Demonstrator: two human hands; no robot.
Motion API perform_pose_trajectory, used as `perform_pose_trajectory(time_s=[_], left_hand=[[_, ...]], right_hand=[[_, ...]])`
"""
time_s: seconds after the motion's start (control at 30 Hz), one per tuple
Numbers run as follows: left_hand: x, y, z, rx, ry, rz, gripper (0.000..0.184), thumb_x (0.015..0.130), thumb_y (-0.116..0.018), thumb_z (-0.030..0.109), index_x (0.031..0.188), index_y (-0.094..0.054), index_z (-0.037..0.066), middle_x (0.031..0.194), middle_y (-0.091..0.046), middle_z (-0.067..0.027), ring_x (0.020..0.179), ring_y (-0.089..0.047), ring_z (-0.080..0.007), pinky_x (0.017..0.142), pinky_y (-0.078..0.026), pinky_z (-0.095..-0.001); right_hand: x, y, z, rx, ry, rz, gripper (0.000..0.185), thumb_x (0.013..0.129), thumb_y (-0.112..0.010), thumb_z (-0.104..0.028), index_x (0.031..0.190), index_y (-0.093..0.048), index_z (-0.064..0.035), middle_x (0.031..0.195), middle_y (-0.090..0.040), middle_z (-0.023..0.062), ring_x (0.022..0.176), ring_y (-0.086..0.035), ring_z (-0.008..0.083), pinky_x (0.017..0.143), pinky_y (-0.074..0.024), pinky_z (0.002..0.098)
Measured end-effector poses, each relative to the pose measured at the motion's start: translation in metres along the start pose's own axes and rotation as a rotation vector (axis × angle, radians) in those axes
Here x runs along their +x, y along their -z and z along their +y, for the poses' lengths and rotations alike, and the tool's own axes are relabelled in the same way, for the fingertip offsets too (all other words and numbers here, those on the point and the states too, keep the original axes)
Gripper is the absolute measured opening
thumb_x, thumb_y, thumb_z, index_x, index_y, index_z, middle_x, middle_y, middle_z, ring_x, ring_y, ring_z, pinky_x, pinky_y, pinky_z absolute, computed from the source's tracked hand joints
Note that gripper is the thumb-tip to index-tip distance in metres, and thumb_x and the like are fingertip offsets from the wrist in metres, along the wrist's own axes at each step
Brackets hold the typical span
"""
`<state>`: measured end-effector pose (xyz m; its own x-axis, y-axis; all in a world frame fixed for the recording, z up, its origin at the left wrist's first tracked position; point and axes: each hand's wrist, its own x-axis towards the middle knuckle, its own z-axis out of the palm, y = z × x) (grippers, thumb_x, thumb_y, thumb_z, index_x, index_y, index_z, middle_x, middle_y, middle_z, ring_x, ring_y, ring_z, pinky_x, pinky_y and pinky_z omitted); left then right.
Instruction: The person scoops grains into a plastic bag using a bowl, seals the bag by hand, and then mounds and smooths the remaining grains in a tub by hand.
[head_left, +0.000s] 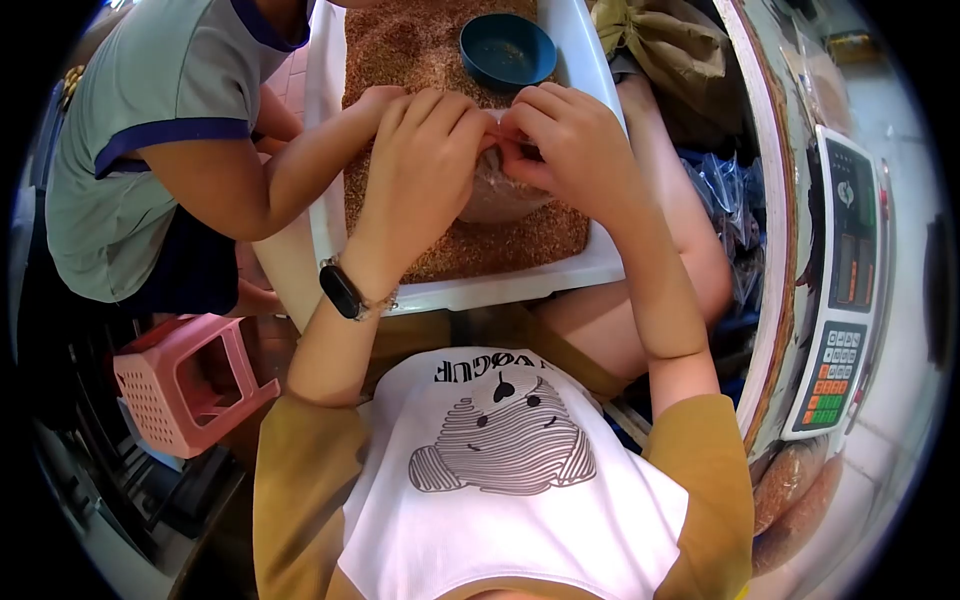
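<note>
Head view shows left hand [432,135] and right hand [572,140] fingers clamped on the clear bag [503,195], apparently kept above the white tray [470,295] to contain spillage.

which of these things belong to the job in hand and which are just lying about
Seems part of the job:
clear bag at left hand and right hand
white tub
brown crumbly material
bowl

Probably just lying about:
pink stool
tan sack
scale, untouched, though possibly related
</note>
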<state>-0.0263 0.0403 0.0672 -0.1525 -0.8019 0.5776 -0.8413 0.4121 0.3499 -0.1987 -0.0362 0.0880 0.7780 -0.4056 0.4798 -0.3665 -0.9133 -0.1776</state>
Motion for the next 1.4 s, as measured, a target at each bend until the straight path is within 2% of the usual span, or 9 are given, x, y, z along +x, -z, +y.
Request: perform_pose_trajectory(time_s=[0.27,0.47,0.73,0.83,1.03,1.07,1.2,1.3,1.4], left_hand=[[-0.002,0.003,-0.015,0.054,-0.075,0.02,0.011,0.08,-0.07,0.014,0.088,-0.065,0.008,0.09,-0.062,-0.0046,0.091,-0.058,-0.0247,0.087,-0.044,-0.0384],[-0.008,0.011,-0.024,0.079,-0.077,0.079,0.009,0.078,-0.071,0.013,0.084,-0.065,0.009,0.086,-0.061,-0.0023,0.089,-0.058,-0.0229,0.084,-0.044,-0.0367],[-0.009,0.024,-0.028,0.072,-0.005,0.032,0.008,0.08,-0.071,0.014,0.084,-0.065,0.01,0.085,-0.06,-0.0014,0.088,-0.057,-0.0222,0.081,-0.044,-0.0364],[-0.004,0.028,-0.022,0.033,-0.017,0.013,0.008,0.082,-0.07,0.014,0.085,-0.065,0.009,0.087,-0.061,-0.002,0.089,-0.057,-0.0226,0.082,-0.044,-0.0363],[0.008,-0.003,-0.003,0.013,-0.1,-0.028,0.006,0.082,-0.069,0.009,0.088,-0.066,0.006,0.091,-0.063,-0.0047,0.09,-0.059,-0.0246,0.082,-0.046,-0.0372],[0.011,-0.006,0.0,0.021,-0.104,-0.038,0.007,0.082,-0.069,0.009,0.088,-0.066,0.007,0.091,-0.063,-0.0044,0.089,-0.059,-0.0244,0.082,-0.046,-0.0372],[0.015,-0.005,0.0,0.035,-0.135,0.023,0.008,0.077,-0.067,0.009,0.085,-0.065,0.009,0.088,-0.061,-0.0019,0.087,-0.057,-0.0218,0.083,-0.045,-0.0354],[0.015,-0.005,-0.001,0.019,-0.136,0.066,0.006,0.077,-0.066,0.01,0.083,-0.064,0.009,0.087,-0.06,-0.0013,0.086,-0.056,-0.0208,0.084,-0.045,-0.0347],[0.015,-0.003,0.0,0.004,-0.114,0.033,0.005,0.08,-0.066,0.012,0.084,-0.065,0.009,0.086,-0.06,-0.001,0.086,-0.056,-0.0207,0.083,-0.045,-0.0348]], right_hand=[[0.0,0.006,0.005,0.046,-0.018,-0.038,0.018,0.067,-0.071,-0.005,0.078,-0.056,-0.0064,0.075,-0.056,0.0062,0.072,-0.058,0.0251,0.065,-0.0486,0.0356],[-0.005,0.021,0.008,0.02,-0.098,-0.167,0.016,0.068,-0.07,-0.011,0.074,-0.056,-0.007,0.075,-0.057,0.0064,0.075,-0.06,0.0254,0.069,-0.0492,0.0363],[-0.031,0.044,0.031,0.103,-0.317,-0.254,0.015,0.064,-0.069,-0.005,0.071,-0.056,-0.0014,0.071,-0.057,0.0092,0.067,-0.059,0.0235,0.065,-0.0495,0.0327],[-0.039,0.053,0.032,0.136,-0.416,-0.27,0.016,0.063,-0.071,-0.009,0.07,-0.057,-0.0041,0.073,-0.061,0.0085,0.071,-0.061,0.0264,0.069,-0.0494,0.0367],[-0.035,0.033,0.01,0.097,-0.223,0.013,0.012,0.071,-0.071,-0.008,0.079,-0.063,-0.0048,0.078,-0.062,0.0072,0.075,-0.061,0.0263,0.07,-0.0502,0.036],[-0.033,0.024,0.003,0.179,-0.269,0.048,0.01,0.074,-0.072,-0.008,0.081,-0.065,-0.006,0.08,-0.062,0.0054,0.076,-0.06,0.0254,0.069,-0.0501,0.0365],[-0.026,0.009,0.001,0.049,-0.162,0.216,0.008,0.075,-0.074,-0.009,0.079,-0.068,-0.0081,0.078,-0.063,0.0017,0.074,-0.059,0.0227,0.065,-0.049,0.0358],[-0.029,0.004,0.002,0.111,-0.202,0.238,0.01,0.074,-0.076,0.0,0.079,-0.069,-0.004,0.079,-0.065,0.0055,0.075,-0.061,0.0228,0.066,-0.0499,0.0335],[-0.032,-0.002,0.004,0.149,-0.209,0.285,0.01,0.074,-0.076,-0.009,0.08,-0.069,-0.0084,0.077,-0.063,0.0024,0.074,-0.059,0.0218,0.065,-0.0484,0.0349]])
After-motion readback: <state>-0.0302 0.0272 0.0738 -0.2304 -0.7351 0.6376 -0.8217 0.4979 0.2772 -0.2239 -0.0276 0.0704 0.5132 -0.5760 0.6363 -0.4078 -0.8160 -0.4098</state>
